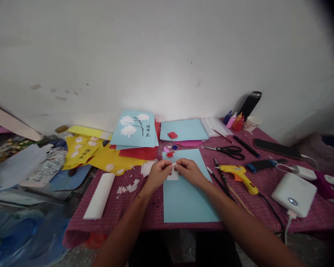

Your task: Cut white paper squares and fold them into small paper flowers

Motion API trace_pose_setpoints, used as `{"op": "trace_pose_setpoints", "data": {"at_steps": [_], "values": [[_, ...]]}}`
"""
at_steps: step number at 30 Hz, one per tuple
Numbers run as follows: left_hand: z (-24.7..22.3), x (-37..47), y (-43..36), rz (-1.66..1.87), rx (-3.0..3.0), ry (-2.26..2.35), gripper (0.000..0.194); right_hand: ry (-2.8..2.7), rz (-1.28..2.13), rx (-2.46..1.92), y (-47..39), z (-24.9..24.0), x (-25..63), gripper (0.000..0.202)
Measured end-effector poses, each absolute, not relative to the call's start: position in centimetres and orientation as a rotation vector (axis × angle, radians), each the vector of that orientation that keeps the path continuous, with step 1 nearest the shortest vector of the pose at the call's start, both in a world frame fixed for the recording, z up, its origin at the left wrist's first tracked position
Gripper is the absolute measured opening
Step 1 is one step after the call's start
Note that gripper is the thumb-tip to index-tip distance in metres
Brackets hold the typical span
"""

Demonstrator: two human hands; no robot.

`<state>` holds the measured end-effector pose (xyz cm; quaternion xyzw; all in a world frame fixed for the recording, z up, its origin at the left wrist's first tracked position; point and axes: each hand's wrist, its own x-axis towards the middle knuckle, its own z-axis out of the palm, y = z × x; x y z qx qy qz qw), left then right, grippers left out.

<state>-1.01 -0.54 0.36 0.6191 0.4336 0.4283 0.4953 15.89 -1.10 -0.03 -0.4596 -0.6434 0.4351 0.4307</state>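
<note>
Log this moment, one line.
left hand: pinching small white piece; right hand: pinching same piece; under hands: blue sheet; right of it: yellow glue gun

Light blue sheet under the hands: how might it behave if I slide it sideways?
The light blue sheet looks thin, so probably light and somewhat bendy. Lying flat on the checked cloth, it should slide rather than tip. The small white paper atop it might shift.

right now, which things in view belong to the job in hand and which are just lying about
Apparently in use:
small white paper-like piece, pinched between left hand and right hand
pale blue rectangular paper sheet beneath them

Seemingly just lying about:
black cylindrical bottle
flat black rectangular phone
white boxy power bank
</note>
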Motion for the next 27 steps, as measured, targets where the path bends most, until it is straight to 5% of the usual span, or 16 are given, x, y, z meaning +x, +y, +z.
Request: {"op": "trace_pose_setpoints", "data": {"at_steps": [27], "values": [[-0.25, -1.24, -0.12, 1.168, 1.47, 1.13, 0.019, -1.661, 1.017, -1.145, -1.05, -0.22, 15.8, 0.02]]}}
